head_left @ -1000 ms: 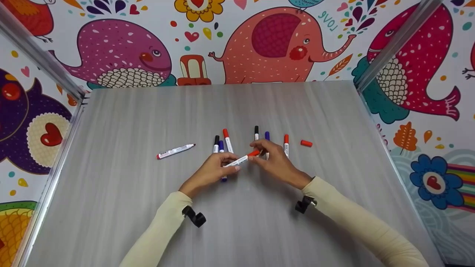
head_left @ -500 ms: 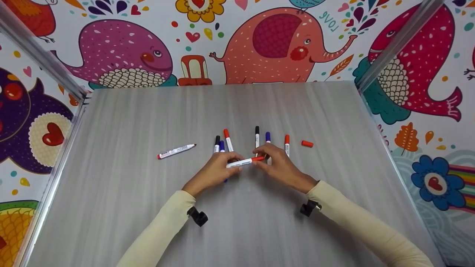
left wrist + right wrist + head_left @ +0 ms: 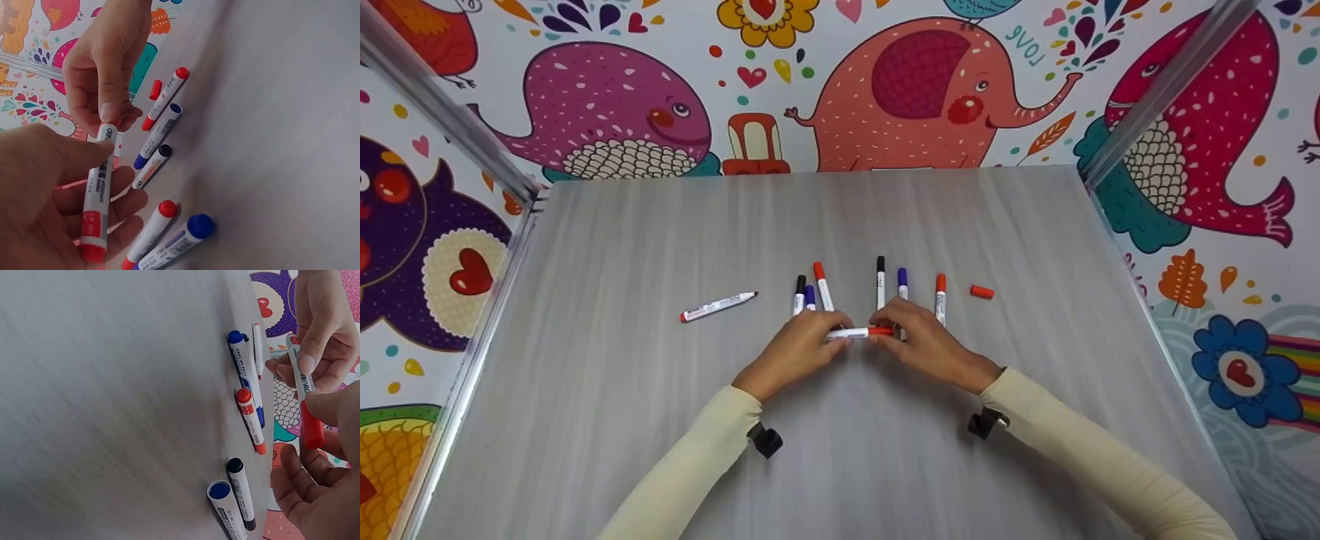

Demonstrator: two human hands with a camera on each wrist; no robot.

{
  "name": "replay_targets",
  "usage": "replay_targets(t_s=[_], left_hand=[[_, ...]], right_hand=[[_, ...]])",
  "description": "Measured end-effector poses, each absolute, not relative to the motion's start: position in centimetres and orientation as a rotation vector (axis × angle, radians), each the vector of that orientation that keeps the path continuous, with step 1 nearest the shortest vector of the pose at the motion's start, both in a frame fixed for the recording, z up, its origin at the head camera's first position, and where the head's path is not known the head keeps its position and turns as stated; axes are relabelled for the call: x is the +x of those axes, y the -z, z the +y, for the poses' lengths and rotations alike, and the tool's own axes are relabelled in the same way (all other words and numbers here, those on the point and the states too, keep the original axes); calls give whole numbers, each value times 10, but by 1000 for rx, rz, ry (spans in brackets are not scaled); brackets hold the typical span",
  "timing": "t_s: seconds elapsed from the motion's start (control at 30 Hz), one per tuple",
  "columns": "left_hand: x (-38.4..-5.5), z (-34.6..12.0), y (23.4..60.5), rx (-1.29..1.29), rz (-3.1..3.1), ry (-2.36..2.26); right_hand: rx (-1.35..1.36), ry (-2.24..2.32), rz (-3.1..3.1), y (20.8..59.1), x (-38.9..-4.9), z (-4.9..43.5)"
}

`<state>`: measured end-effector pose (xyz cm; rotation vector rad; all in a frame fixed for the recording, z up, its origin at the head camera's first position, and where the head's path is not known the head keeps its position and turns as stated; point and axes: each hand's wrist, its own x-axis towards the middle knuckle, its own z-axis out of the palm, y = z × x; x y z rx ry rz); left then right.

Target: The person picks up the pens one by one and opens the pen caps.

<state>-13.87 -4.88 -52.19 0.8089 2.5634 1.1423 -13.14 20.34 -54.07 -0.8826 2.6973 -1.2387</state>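
Observation:
In the head view, a white marker (image 3: pixel 851 333) with a red cap (image 3: pixel 880 331) lies level between the two hands, in front of the other markers. My left hand (image 3: pixel 791 349) grips its white barrel, thumb on top, as the left wrist view shows. My right hand (image 3: pixel 926 345) pinches the red cap at the other end between thumb and fingers. The cap sits over the marker's tip in the right wrist view. Behind the left hand lie black (image 3: pixel 800 289), blue (image 3: pixel 810 296) and red (image 3: pixel 823 285) markers, their near ends partly hidden.
On the grey table (image 3: pixel 660 225), another black marker (image 3: pixel 880 281), a blue marker (image 3: pixel 902 279) and a red marker (image 3: pixel 940 296) lie behind the right hand. A loose red cap (image 3: pixel 982 292) is farther right. An uncapped marker (image 3: pixel 718 307) lies at left. Patterned walls border the table.
The held marker has turned from a slant, cap end up, to level. My left hand has shifted slightly right; the right hand keeps its pinch on the cap.

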Motion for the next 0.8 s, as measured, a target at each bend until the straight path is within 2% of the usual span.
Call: replay_targets(t_s=[0.57, 0.8], left_hand=[[-136, -48, 523, 878, 2632, -1073], [-136, -48, 522, 892, 2695, -1059]], right_hand=[[-1002, 1094, 2648, 533, -132, 203], [-933, 1089, 2585, 526, -137, 200]])
